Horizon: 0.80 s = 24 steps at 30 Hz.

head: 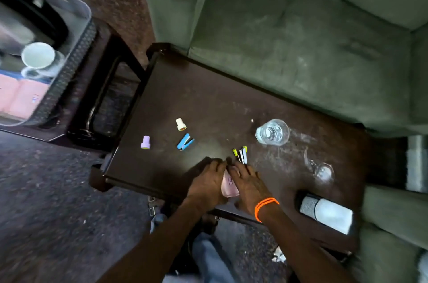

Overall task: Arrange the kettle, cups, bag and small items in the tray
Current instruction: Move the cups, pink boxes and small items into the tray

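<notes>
**Gathering a Small Pink Item at the Table Edge**

Dark wooden table (pixel 208 102) beside a green sofa (pixel 301 28) carries the loose items. Left hand (pixel 208 180) and right hand (pixel 249 186) flank a small pink item (pixel 228 186) near the front edge, fingers partly spread, apparently to scoop it; a firm grasp cannot be confirmed. Lilac cap (pixel 145 143), cream cap (pixel 180 124), blue stapler (pixel 185 142) and glass (pixel 272 132) lie apart. Tray (pixel 69 69) stands well left, already holding a cup (pixel 38 55).

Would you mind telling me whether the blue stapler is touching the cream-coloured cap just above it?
Apart. The head view shows a plain strip of dark table between the blue stapler and the cream-coloured cap.
</notes>
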Tool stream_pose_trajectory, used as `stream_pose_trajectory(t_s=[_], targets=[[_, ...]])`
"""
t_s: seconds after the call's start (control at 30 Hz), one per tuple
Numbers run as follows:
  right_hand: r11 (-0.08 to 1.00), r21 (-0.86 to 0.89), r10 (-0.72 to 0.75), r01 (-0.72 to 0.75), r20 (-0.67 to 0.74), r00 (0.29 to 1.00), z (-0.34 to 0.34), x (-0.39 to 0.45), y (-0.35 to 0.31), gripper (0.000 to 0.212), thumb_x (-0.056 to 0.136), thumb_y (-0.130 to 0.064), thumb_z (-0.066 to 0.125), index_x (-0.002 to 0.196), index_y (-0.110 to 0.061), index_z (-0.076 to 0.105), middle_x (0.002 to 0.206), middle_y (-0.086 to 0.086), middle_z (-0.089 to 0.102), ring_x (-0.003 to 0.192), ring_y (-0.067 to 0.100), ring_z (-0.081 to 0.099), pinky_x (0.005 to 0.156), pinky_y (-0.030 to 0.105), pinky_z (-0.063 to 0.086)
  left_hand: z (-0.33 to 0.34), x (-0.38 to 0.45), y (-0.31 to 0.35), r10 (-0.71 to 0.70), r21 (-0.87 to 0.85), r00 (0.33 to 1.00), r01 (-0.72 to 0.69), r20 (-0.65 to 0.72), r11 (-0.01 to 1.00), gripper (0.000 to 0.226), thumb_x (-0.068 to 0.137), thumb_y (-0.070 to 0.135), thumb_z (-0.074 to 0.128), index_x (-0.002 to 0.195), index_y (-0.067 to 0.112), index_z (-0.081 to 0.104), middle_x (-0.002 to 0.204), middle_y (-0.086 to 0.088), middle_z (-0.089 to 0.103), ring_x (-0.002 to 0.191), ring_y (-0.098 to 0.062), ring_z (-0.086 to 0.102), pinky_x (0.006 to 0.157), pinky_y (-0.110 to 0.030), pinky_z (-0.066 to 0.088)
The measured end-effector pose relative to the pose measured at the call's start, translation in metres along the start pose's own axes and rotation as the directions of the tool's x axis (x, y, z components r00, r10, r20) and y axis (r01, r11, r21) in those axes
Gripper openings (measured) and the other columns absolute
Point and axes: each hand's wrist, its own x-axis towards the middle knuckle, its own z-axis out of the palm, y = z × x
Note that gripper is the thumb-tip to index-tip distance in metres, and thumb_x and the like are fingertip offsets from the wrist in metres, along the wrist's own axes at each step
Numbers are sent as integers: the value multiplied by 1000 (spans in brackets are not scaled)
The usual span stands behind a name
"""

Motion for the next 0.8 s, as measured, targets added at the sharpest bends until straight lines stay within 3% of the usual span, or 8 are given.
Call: stream_pose_trajectory(t_s=[0.1, 0.27, 0.33, 0.4, 0.47, 0.53, 0.67, 0.8], targets=[[994, 82, -58, 66, -95, 994, 10, -2, 5, 102, 63, -8, 71, 154, -19, 27, 157, 0, 30, 139, 25, 38, 110, 37, 42, 24, 3, 5, -12, 18, 1000, 13, -24, 1000, 121, 64, 33, 89, 161, 16, 19, 161, -3, 28, 149, -21, 30, 121, -32, 34], [982, 154, -84, 109, -160, 984, 4, 5, 0, 95, 66, -11, 70, 153, -11, 32, 149, 6, 38, 133, 28, 42, 115, 33, 37, 12, 3, 1, -14, -44, 999, 13, -37, 999, 112, 67, 25, 88, 159, 11, 25, 158, -6, 34, 144, -22, 41, 118, -28, 35], [974, 191, -81, 119, -195, 977, -9, 11, -11, 88, 70, -16, 69, 151, -11, 35, 152, 7, 36, 138, 28, 39, 121, 29, 24, -15, -2, -5, 2, -57, 998, -6, -69, 998, 96, 71, 24, 83, 153, 12, 36, 152, -6, 41, 139, -24, 47, 117, -31, 37], [973, 189, -87, 134, -238, 967, -31, 21, -32, 89, 69, -24, 72, 150, -13, 37, 152, 5, 37, 137, 26, 40, 118, 18, 6, -53, -12, -16, 37, -72, 992, -46, -119, 996, 82, 74, 27, 80, 147, 12, 46, 146, -7, 48, 136, -26, 52, 115, -31, 39], [958, 226, -108, 175, -280, 954, -56, 35, -63, 92, 64, -29, 76, 148, -15, 40, 149, 3, 40, 134, 25, 44, 112, 16, 18, -101, -27, -30, 66, -19, 986, -70, -150, 997, 80, 74, 39, 75, 145, 13, 48, 144, -6, 51, 135, -24, 51, 114, -32, 40], [924, 265, -175, 275, -345, 922, -85, 53, -106, 90, 65, -34, 77, 146, -16, 43, 147, 3, 41, 132, 25, 45, 112, 24, 33, -158, -49, -52, 76, 56, 976, -66, -205, 996, 80, 73, 47, 71, 143, 14, 51, 137, -5, 56, 127, -24, 56, 107, -37, 46], [821, 274, -313, 501, -519, 795, -137, 100, -208, 81, 63, -33, 79, 137, -10, 53, 137, 9, 49, 121, 32, 51, 106, 41, 46, -273, -101, -109, 46, 96, 962, -21, -268, 995, 89, 64, 30, 91, 141, 7, 53, 132, -11, 60, 121, -26, 59, 105, -35, 47], [732, 288, -371, 617, -591, 716, -180, 150, -319, 76, 57, -30, 84, 126, -4, 62, 126, 17, 55, 112, 37, 55, 100, 42, 48, -375, -151, -174, -58, 107, 944, 97, -324, 989, 98, 54, 15, 98, 141, 7, 55, 128, -10, 63, 106, -20, 66, 92, -25, 54]])
